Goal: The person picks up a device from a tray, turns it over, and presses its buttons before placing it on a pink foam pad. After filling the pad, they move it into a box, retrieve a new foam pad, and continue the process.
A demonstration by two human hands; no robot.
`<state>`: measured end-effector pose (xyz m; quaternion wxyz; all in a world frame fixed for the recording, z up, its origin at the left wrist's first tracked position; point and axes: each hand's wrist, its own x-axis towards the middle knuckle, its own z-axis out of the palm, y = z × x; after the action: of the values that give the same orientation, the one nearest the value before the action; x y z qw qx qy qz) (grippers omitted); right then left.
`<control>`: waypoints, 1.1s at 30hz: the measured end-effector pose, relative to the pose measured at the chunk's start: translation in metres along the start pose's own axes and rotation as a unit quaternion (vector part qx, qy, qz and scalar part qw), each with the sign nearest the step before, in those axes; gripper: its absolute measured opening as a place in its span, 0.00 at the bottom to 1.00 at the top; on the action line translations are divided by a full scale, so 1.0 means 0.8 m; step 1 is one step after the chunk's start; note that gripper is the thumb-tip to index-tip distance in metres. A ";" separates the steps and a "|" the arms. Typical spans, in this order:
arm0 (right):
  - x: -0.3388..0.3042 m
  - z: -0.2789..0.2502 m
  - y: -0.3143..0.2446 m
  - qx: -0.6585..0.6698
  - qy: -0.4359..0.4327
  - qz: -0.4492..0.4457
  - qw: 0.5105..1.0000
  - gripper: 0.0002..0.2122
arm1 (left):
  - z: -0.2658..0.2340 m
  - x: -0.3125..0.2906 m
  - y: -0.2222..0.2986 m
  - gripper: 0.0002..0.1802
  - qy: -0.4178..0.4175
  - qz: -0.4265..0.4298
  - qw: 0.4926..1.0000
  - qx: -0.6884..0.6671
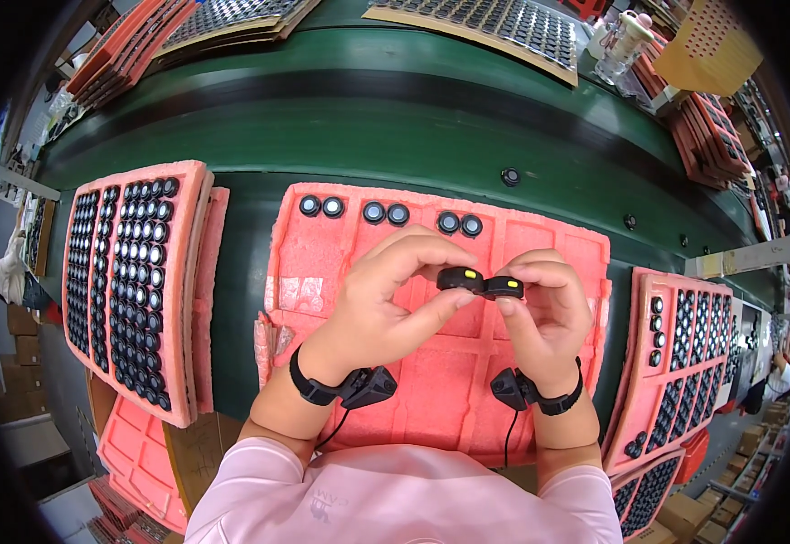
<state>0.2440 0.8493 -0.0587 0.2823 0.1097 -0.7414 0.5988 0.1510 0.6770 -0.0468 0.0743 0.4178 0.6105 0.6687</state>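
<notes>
Over the pink foam tray [540, 236], both hands hold small black round parts up close together. My left hand [378, 295] is closed, thumb and finger pinching one black disc-shaped part [454, 280] with a yellow mark on its edge. A second, similar black disc-shaped part [502, 289] is pinched in my right hand [549, 313]. The two parts touch or nearly touch side by side. Behind my hands, three pairs of black round parts with pale centres [386, 214] sit along the tray's far edge. A dark strap with a small black device circles each wrist.
Stacked pink trays full of black round parts stand at left [197, 299] and right [626, 390]. Beyond lies a green conveyor belt [340, 127] with a loose black part [510, 177] on it. Cardboard-backed trays [494, 27] lie at the far side. Other people are at both edges.
</notes>
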 end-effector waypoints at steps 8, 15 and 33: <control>-0.001 -0.001 0.004 -0.020 0.008 -0.018 1.000 0.12 | 0.000 0.002 -0.010 0.13 -0.011 0.098 0.993 0.067; 0.002 0.001 0.004 -0.016 0.017 -0.012 1.000 0.11 | 0.003 0.000 -0.011 0.12 -0.003 0.072 0.996 0.057; 0.022 -0.074 0.066 -0.319 0.004 0.099 0.942 0.09 | 0.038 -0.006 -0.083 0.14 0.021 -0.181 0.981 -0.072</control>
<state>0.2201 0.9227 -0.0855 0.2448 -0.0628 -0.8996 0.3561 0.1466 0.7131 -0.1104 0.2114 0.2801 0.6277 0.6949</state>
